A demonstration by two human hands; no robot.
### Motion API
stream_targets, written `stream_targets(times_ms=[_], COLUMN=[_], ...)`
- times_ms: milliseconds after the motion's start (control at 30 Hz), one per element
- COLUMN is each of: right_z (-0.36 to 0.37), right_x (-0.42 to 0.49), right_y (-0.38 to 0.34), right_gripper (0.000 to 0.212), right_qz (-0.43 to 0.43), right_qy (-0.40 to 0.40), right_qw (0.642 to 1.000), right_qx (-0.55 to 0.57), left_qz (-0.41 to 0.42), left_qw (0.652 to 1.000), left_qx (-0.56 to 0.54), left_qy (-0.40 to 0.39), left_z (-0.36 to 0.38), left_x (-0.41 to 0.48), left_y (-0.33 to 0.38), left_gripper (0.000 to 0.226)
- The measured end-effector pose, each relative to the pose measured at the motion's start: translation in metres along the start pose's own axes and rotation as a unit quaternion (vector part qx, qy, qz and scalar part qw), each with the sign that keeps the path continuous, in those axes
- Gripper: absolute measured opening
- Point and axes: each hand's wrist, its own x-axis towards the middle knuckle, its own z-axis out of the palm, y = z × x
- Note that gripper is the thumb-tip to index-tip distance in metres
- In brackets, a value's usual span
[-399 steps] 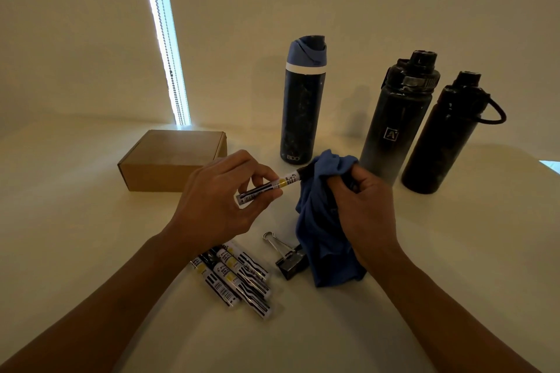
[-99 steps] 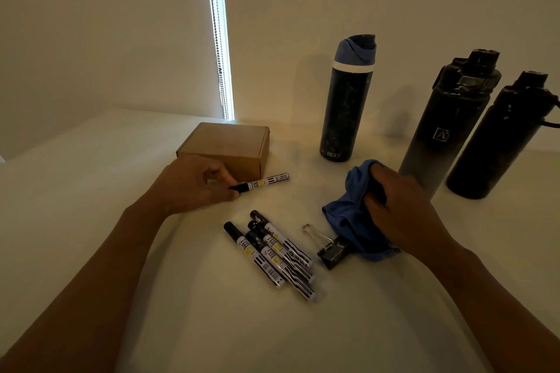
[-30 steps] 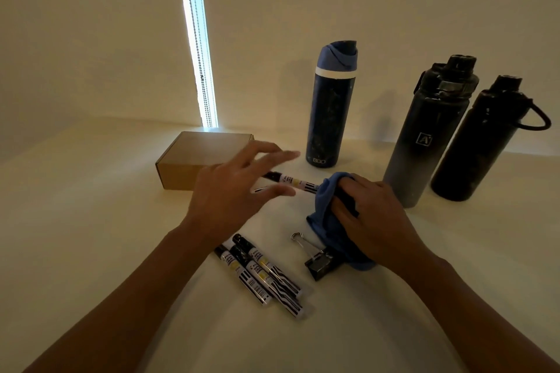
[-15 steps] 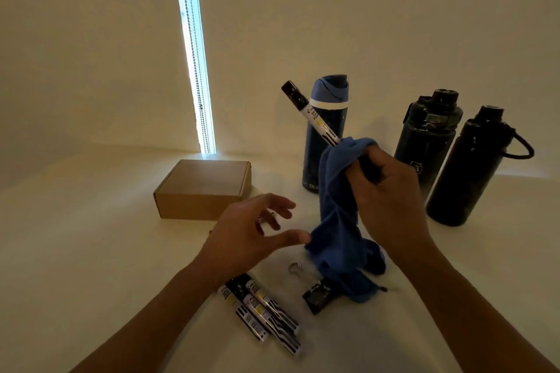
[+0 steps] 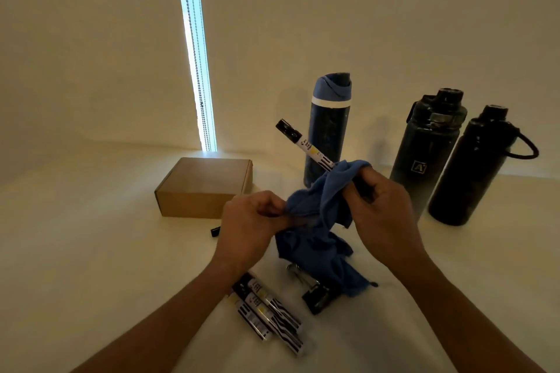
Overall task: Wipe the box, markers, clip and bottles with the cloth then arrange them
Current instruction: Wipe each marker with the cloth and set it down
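Observation:
My right hand (image 5: 380,215) grips a white marker (image 5: 306,145) through the upper part of the blue cloth (image 5: 318,221); the marker's black cap points up and to the left. My left hand (image 5: 251,227) pinches a fold of the cloth just left of that. The cloth hangs down onto a black binder clip (image 5: 316,300) on the table. Three markers (image 5: 266,307) lie side by side under my left forearm. The black end of another marker (image 5: 215,232) peeks out beside my left hand. A cardboard box (image 5: 206,188) sits at the left. A blue-lidded bottle (image 5: 328,130) and two black bottles (image 5: 427,148) (image 5: 472,166) stand behind.
Everything rests on a pale table (image 5: 91,266) that meets a plain wall close behind the bottles. A bright vertical strip of window with a bead chain (image 5: 197,70) runs down the wall behind the box.
My left hand has risen from an open pose and taken hold of the cloth. My right hand, with marker and cloth, has come down a little. The camera has tilted.

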Motion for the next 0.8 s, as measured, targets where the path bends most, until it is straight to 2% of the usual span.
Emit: stream_targets(times_ms=[100,233,333,400,433,500,567,800], right_z=[0.002,0.005,0.006,0.005,0.003,0.001,0.002,0.003], right_x=[-0.007,-0.014,-0.018,-0.021,-0.022,-0.024,-0.027,-0.036], right_y=[0.006,0.012,0.019,0.02,0.02,0.019,0.019,0.015], right_gripper=[0.007,0.006,0.011,0.013,0.013,0.019,0.02,0.013], right_qz=[0.02,0.022,0.037,0.062,0.042,0.014,0.017,0.052], right_qy=[-0.013,-0.004,0.001,-0.011,0.005,0.031,0.028,0.047], right_qw=[1.0,1.0,0.999,0.998,0.999,0.999,0.999,0.997], right_qx=[0.019,0.013,0.005,0.025,0.004,-0.033,-0.021,0.045], left_qz=[0.01,0.065,0.079,0.066,0.053,0.023,0.013,-0.007], left_qw=[1.0,0.997,0.991,0.99,0.992,0.995,0.996,0.997], left_qx=[0.008,0.028,0.063,0.043,0.017,-0.038,-0.06,-0.078], left_qy=[0.025,-0.006,-0.085,-0.116,-0.116,-0.089,-0.057,-0.015], left_z=[-0.001,0.001,-0.001,-0.002,-0.003,-0.003,0.0,0.013], left_x=[0.002,0.003,0.003,0.002,0.001,-0.001,-0.005,-0.011], left_y=[-0.006,-0.008,-0.007,-0.004,-0.002,0.007,0.016,0.029], left_gripper=[0.014,0.014,0.04,0.056,0.057,0.043,0.028,0.025])
